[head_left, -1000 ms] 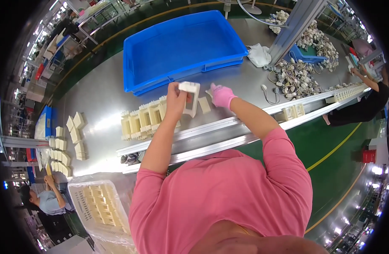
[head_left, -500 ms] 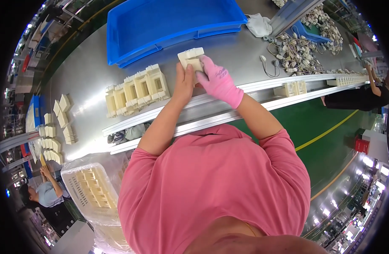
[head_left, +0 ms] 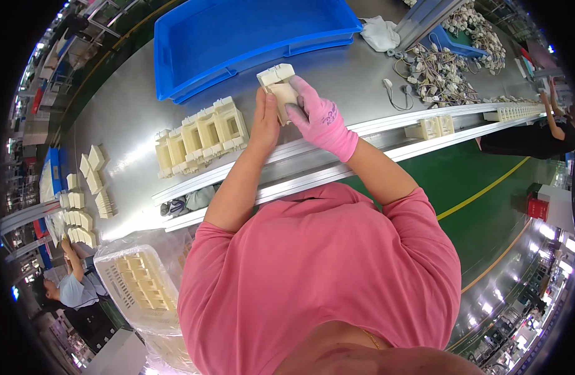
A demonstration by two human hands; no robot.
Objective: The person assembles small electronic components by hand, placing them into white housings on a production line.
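Observation:
Between my two hands, above the metal bench point(head_left: 121, 125), is a cream plastic housing point(head_left: 281, 99) with a blocky top end. My bare left hand point(head_left: 263, 122) grips its left side, thumb on the front face. My right hand point(head_left: 318, 119), in a pink glove with grey fingertips, closes on its right side. To the left of my hands, a row of similar cream housings point(head_left: 203, 136) stands on the bench, their hollow openings showing. Part of the held housing is hidden by my fingers.
A blue bin point(head_left: 231, 78) lies beyond my hands. White connectors with cables point(head_left: 437, 78) are heaped at right, near a white cloth point(head_left: 380, 34). Metal rails point(head_left: 393, 128) edge the bench. A white basket point(head_left: 134, 281) holds more cream parts. Co-workers point(head_left: 75, 287) sit at both ends.
The housing has tilted in my hands and shifted slightly left, and more of its flat front face shows. My gloved fingers have moved a little along its side.

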